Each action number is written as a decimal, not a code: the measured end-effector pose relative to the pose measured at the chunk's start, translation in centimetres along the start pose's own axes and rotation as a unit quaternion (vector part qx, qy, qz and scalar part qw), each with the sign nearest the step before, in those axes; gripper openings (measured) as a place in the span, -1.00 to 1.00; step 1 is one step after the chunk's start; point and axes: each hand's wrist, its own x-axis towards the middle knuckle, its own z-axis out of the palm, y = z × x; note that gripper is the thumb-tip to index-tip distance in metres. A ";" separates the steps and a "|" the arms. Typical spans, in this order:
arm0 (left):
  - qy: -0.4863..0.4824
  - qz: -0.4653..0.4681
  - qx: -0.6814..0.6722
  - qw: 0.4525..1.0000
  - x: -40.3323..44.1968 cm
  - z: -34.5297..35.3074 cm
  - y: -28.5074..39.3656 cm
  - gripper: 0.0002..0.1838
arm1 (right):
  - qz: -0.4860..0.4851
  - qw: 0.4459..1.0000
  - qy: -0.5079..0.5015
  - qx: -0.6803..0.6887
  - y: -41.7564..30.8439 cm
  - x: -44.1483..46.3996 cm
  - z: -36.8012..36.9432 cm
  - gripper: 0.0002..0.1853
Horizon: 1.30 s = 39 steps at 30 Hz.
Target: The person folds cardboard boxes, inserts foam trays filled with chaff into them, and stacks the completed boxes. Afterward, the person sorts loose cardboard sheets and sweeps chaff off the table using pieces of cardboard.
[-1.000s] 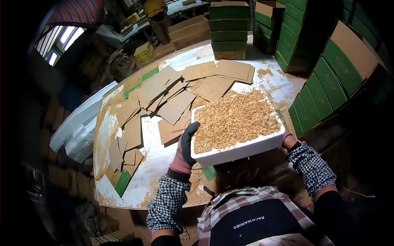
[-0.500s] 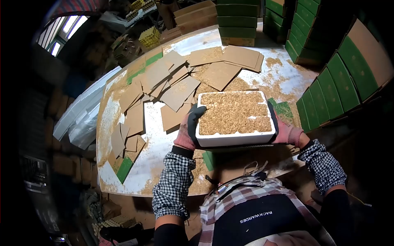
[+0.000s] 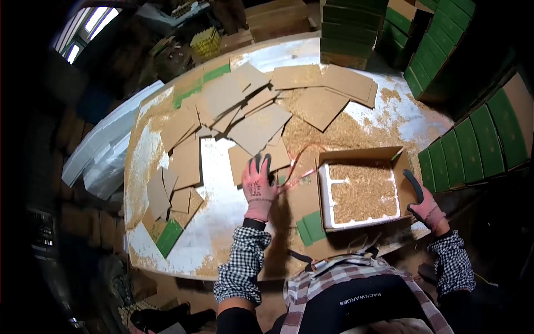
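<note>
A white foam box (image 3: 327, 203) filled with sawdust-like shavings (image 3: 364, 195) sits inside an open cardboard box (image 3: 361, 153) near the table's front right. At the cardboard box's right wall is my right hand (image 3: 425, 207), in a pink glove with dark fingertips. Its thumb and fingers are apart, and it seems to touch the wall. My left hand (image 3: 260, 188), gloved alike, is left of the box over the table, fingers apart and holding nothing. Just beyond it lie a cardboard sheet (image 3: 242, 164) and a thin reddish band (image 3: 303, 151).
Loose cardboard sheets (image 3: 258, 128) and scattered shavings (image 3: 356, 131) cover much of the white table (image 3: 217, 161). Green boxes stand in stacks at the back (image 3: 347, 30) and lean in a row at the right (image 3: 473, 145). White foam panels (image 3: 108, 139) lie beyond the left edge.
The foam box was held up between both hands; now it rests in the cardboard box. My left hand has let go and moved off it; my right hand has shifted to the cardboard wall.
</note>
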 end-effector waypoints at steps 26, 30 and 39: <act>-0.390 0.261 -0.063 0.881 -2.7 -4.4 19.9 -0.46 | -0.148 0.906 0.133 0.375 1.9 0.2 3.8 -0.47; -0.331 0.292 0.124 0.889 -3.7 -2.3 21.1 -0.36 | -0.113 0.926 0.124 0.338 1.3 0.3 4.1 -0.44; -0.247 0.491 -0.090 0.830 -5.7 4.0 15.6 -0.50 | 0.015 0.969 0.183 0.167 2.6 1.2 5.9 -0.30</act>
